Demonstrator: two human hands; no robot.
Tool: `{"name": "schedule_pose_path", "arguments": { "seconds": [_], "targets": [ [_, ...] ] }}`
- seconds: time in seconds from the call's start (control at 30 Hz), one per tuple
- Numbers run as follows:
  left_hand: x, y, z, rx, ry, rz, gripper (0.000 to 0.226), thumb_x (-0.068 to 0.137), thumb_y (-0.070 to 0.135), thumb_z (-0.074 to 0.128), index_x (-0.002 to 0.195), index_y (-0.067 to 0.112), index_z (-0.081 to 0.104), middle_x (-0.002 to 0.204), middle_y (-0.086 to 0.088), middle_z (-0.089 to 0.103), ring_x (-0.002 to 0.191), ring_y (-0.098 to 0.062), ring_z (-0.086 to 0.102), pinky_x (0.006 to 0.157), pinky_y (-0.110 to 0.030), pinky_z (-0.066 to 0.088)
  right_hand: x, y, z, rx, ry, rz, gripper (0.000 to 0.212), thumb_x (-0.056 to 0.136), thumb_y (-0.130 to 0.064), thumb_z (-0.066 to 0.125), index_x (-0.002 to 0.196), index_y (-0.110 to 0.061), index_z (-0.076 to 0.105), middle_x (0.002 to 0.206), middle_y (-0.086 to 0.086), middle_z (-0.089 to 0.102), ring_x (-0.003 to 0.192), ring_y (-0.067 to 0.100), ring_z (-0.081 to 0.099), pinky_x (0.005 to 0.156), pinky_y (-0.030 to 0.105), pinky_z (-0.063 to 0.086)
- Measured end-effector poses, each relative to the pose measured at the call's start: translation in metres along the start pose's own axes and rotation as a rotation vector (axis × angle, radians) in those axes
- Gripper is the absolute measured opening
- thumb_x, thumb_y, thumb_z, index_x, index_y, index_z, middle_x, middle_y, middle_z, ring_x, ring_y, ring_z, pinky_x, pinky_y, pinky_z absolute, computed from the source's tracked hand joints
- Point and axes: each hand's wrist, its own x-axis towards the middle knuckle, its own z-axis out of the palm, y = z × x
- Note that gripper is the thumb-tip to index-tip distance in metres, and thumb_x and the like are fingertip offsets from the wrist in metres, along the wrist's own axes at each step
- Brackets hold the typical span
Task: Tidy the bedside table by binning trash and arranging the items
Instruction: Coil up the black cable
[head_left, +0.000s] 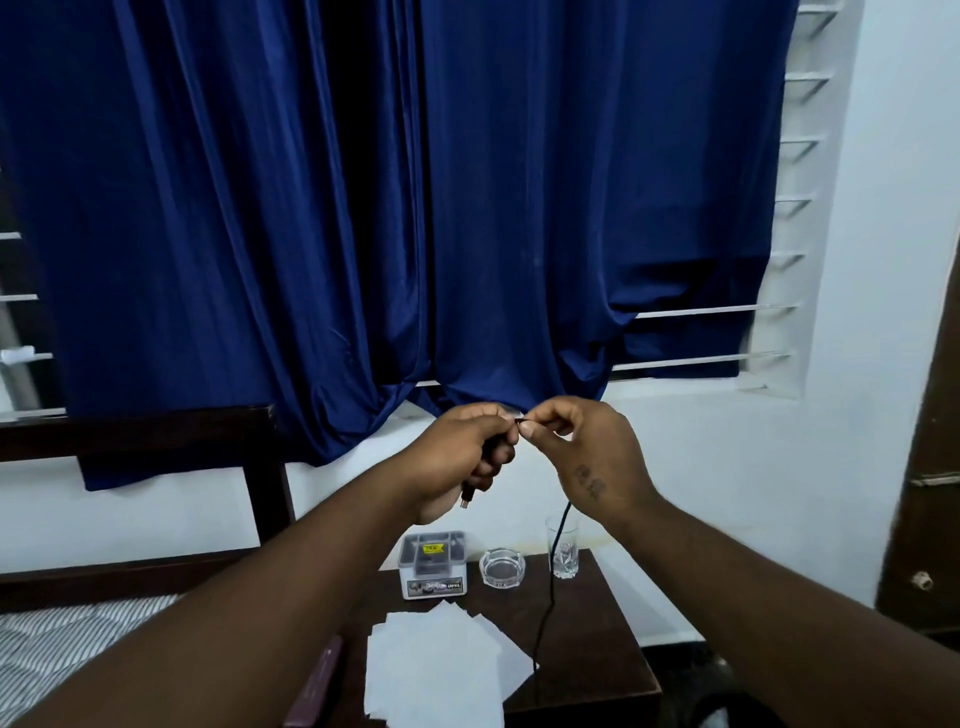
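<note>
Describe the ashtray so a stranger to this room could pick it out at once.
Find the dark wooden bedside table below the blue curtain. Along its back edge stand three things in a row; the ashtray is the middle one, between a small boxy container and a tall drinking glass. It alone is low, round, clear glass.

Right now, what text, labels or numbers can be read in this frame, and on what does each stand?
"OPEL": front label of the small clear-lidded box.
Yellow sticker on the box lid: print too blurred to read.
Marking on the drinking glass: too small to read.
Marks on the back of the right hand: illegible.
</note>
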Motion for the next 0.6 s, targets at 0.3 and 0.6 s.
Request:
{"name": "schedule_pose_path", "arguments": {
  "seconds": [0.3, 0.6],
  "targets": [
    [0.000, 0.006, -0.005, -0.417, -0.081, 0.047, 0.025, 0.106, 0.024, 0.052, 0.089, 0.012, 0.064, 0.074, -0.003, 0.063, 0.059, -0.011, 0.059, 0.052, -0.020, 0.051, 0.000, 0.003, 0.003, 0.432, 0.032, 0.113, 0.013, 0.096, -0.024, 0.069, 0.090, -0.029, 0.079, 0.071, 0.010, 0.072, 0.061, 0.006, 0.061, 0.072, 0.032, 0.056],
    [0.009, 0.011, -0.012, -0.670, 0.028, 0.178, 0.026, 0.105, 0.022, 0.054, 0.093, 0.003, 0.067, 0.121, -0.026, 0.073, 0.115, -0.035, 0.073, 0.092, -0.039, 0.063, -0.012, 0.007, 0.024, 0.505, -0.017, 0.207, 0.021, 0.100, -0.020, 0.061, 0.088, -0.028, 0.077, 0.062, -0.006, 0.058, 0.057, 0.008, 0.059, 0.073, 0.039, 0.055]
  ]
}}
